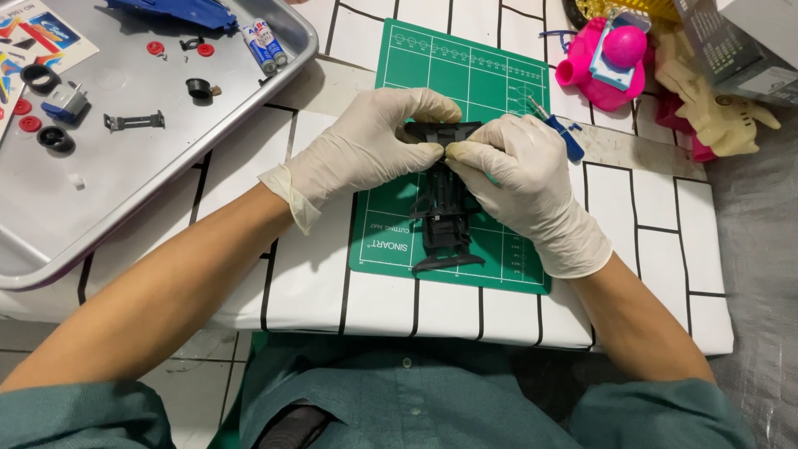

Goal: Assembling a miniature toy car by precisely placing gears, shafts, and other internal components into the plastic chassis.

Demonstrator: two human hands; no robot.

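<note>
Head view shows the gloved left hand [366, 150] and right hand [519, 179] pinching the far end of a black toy-car chassis [445, 212], each grip closed on it, its near end propped on the green cutting mat [490, 75] mid-worktop for steadiness.

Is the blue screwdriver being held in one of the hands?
No: the blue screwdriver lies on the green mat, while both gloved hands grip the black plastic frame.
</note>
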